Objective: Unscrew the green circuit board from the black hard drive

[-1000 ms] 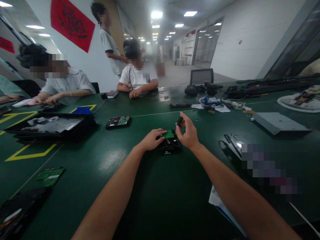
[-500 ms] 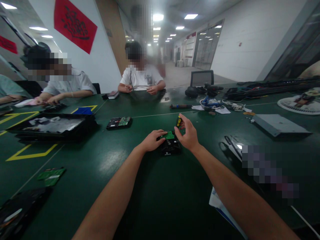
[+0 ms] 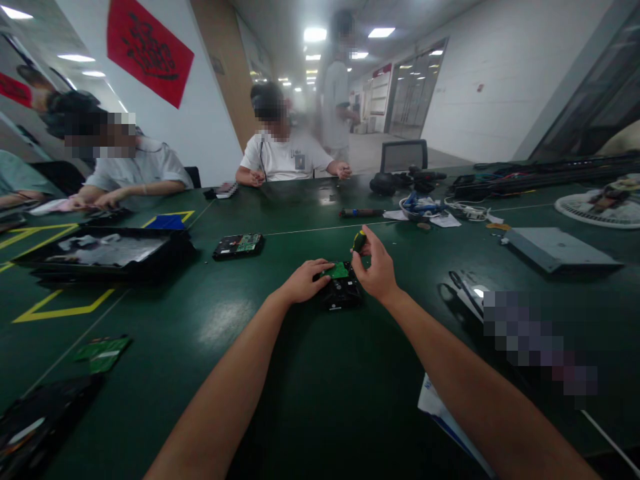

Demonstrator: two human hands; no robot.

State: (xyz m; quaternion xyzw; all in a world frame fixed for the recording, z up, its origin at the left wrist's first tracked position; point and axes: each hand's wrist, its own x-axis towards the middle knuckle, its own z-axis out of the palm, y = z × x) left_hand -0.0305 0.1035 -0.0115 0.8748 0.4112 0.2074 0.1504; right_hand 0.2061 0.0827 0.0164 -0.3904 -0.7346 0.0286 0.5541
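A black hard drive (image 3: 343, 295) with a green circuit board (image 3: 338, 270) lies on the table in front of me. My left hand (image 3: 306, 281) grips its left side, fingertips resting on the board. Upright over the drive's far right corner, a screwdriver (image 3: 359, 241) with a yellow and black handle is pinched in my right hand (image 3: 376, 265). The screwdriver's tip is hidden or too small to make out.
Another hard drive (image 3: 239, 246) lies to the left, near a black tray (image 3: 165, 250). A loose green board (image 3: 103, 352) and a black casing (image 3: 45, 417) are at the near left. At right sit a grey metal box (image 3: 563, 250) and cables (image 3: 473, 210). Co-workers sit across the table.
The screwdriver handle has turned a little in my right hand's fingers. My left hand and the drive stay put. Across the table, a seated co-worker's arm has reached out to the right; a standing person shows behind.
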